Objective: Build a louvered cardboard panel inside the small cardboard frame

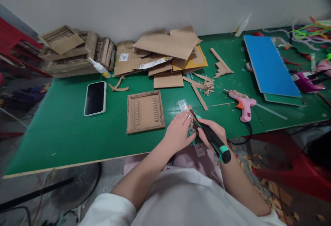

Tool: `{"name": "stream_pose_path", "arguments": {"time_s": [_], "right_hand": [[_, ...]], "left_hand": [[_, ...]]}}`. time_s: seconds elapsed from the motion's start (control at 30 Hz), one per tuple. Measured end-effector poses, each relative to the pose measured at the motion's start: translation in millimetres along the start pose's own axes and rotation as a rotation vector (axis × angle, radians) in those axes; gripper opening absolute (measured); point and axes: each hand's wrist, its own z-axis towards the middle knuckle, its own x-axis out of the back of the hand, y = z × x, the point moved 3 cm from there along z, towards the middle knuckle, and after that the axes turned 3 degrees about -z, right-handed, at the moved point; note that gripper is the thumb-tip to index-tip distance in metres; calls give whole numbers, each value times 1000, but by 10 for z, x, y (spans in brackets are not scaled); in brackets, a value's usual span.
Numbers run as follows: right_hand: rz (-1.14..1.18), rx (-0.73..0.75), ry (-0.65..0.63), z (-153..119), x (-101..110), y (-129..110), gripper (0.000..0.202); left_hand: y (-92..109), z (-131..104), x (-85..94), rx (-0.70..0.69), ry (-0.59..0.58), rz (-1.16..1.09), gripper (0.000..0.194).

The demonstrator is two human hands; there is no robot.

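Note:
My right hand (213, 131) is wrapped round a black and teal utility knife (213, 138), whose front end points away from me toward a small strip of cardboard (190, 109). Beside it, the fingers of my left hand (179, 129) press down on a clear plastic ruler (183, 105) that lies across the table's front edge. The ruler's near end sticks out over my lap. Most of the cardboard under my fingers is hidden. Just left of my hands lies a square cardboard frame (146, 110) with two rows of small ridges inside.
On the green table (64, 129) are a phone (95, 98), stacked cardboard pieces (72, 52), flat cardboard sheets (165, 45), cardboard scraps (207, 84) and a pink glue gun (244, 105). A blue board (271, 67) lies at the right. A glue bottle (99, 68) leans against the stack.

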Motion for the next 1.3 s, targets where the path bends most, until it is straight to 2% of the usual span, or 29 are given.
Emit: {"name": "stream_pose_path", "arguments": {"time_s": [0.27,0.57,0.77,0.87,0.93,1.0,1.07,1.13,1.2,1.3], "right_hand": [[-24,-80,47,-237,99,-39,33],[-45,3,-9,-460,286,-141,39],[-109,39,25,-534,349,-264,34],[-183,60,-11,-562,419,-226,34],[-259,92,30,-541,484,-127,35],[-383,152,91,-460,528,1,38],[-493,129,75,-295,513,151,40],[-576,91,-12,-48,438,281,43],[-623,124,-157,253,305,376,46],[-678,323,-304,702,87,466,43]], "left_hand": [[-13,4,-14,-16,19,22,47],[-12,3,-27,-7,7,35,48],[-5,5,-29,-7,7,45,48],[-11,-2,-36,-14,14,41,48],[-14,-10,-39,-23,23,39,48],[-15,-17,-38,-32,32,39,49],[-12,-22,-36,-41,38,39,49],[-8,-25,-31,-44,47,36,49],[-10,-26,-27,-31,64,36,47],[-21,-30,-30,0,92,49,45]]}}
